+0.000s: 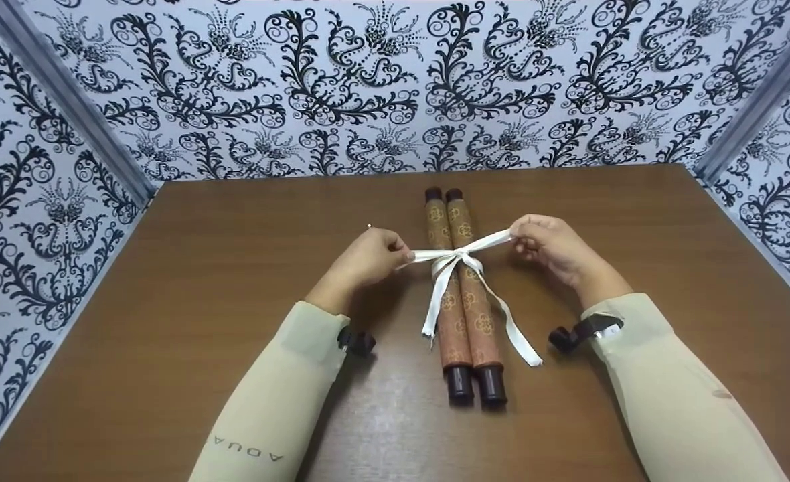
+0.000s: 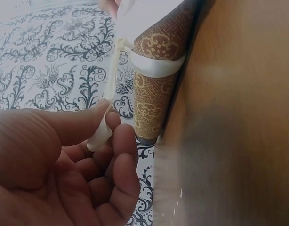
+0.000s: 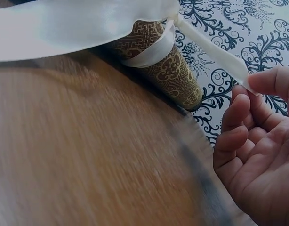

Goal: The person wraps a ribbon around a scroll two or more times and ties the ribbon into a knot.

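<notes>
Two brown scrolls (image 1: 479, 314) with gold medallion patterns and dark end knobs lie side by side on the table. A white ribbon (image 1: 442, 288) wraps round their middle and is tied on top in a bow, its two tails trailing toward the near end. My left hand (image 1: 371, 256) pinches one bow loop between thumb and fingers, left of the scrolls. On the other side my right hand (image 1: 552, 251) pinches the opposite loop, pulled out and slightly raised. The left wrist view shows the loop end (image 2: 101, 134) between thumb and forefinger; the right wrist view shows the other loop (image 3: 220, 52) stretched tight.
The brown wooden table (image 1: 234, 268) reaches back to a wall with black-and-white scroll-patterned paper (image 1: 368, 80). Similar panels stand at left and right, with grey strips (image 1: 67, 100) at the corners. Dark straps with small cameras (image 1: 358, 341) sit at both wrists.
</notes>
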The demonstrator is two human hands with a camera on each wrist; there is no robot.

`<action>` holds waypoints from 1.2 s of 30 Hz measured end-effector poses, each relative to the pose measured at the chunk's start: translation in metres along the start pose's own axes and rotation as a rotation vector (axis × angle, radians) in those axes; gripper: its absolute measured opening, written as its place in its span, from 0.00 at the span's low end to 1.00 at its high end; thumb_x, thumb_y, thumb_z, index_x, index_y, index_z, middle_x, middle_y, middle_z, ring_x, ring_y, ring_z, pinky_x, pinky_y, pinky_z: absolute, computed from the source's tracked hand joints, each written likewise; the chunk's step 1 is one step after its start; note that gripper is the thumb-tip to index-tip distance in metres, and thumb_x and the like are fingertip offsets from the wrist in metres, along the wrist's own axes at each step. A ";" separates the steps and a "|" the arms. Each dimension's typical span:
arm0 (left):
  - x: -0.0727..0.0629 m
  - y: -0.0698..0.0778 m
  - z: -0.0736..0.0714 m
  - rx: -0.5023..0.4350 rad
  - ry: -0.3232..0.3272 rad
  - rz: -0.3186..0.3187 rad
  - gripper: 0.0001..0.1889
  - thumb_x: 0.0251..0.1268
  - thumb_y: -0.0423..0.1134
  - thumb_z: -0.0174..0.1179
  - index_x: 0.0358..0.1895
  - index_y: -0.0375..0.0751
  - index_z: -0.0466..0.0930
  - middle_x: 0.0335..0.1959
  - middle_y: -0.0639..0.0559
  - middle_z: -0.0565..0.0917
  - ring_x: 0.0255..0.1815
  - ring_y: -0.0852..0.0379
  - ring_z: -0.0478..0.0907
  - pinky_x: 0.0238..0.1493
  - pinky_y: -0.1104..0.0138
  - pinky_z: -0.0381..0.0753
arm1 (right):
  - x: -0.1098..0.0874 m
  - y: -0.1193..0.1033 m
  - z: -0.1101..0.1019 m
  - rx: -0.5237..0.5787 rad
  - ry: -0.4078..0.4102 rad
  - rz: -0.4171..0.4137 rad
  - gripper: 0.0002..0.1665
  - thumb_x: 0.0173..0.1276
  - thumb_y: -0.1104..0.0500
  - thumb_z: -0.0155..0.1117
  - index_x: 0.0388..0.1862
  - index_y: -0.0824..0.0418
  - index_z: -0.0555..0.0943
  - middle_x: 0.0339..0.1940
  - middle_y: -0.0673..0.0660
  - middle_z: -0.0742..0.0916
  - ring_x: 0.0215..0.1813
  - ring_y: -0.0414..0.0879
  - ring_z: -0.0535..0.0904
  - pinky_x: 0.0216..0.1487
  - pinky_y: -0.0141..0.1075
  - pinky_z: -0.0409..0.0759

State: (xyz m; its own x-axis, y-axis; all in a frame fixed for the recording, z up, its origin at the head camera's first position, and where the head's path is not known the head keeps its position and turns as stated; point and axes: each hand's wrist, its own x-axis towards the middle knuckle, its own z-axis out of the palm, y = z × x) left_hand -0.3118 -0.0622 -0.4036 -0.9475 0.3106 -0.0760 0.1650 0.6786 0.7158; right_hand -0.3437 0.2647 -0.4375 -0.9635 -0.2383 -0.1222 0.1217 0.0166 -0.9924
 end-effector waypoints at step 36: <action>-0.002 -0.010 -0.006 0.037 -0.120 -0.025 0.11 0.75 0.40 0.62 0.40 0.35 0.88 0.26 0.53 0.82 0.27 0.60 0.72 0.33 0.68 0.71 | -0.003 -0.006 -0.008 -0.085 0.058 0.051 0.17 0.74 0.64 0.57 0.24 0.52 0.83 0.21 0.44 0.81 0.27 0.36 0.75 0.33 0.27 0.77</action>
State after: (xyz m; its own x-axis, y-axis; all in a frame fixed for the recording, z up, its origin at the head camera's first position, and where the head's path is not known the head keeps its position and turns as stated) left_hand -0.3137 -0.0738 -0.4064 -0.9121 0.3695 -0.1776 0.1540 0.7103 0.6868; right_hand -0.3432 0.2729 -0.4309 -0.9691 -0.1780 -0.1711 0.1530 0.1105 -0.9820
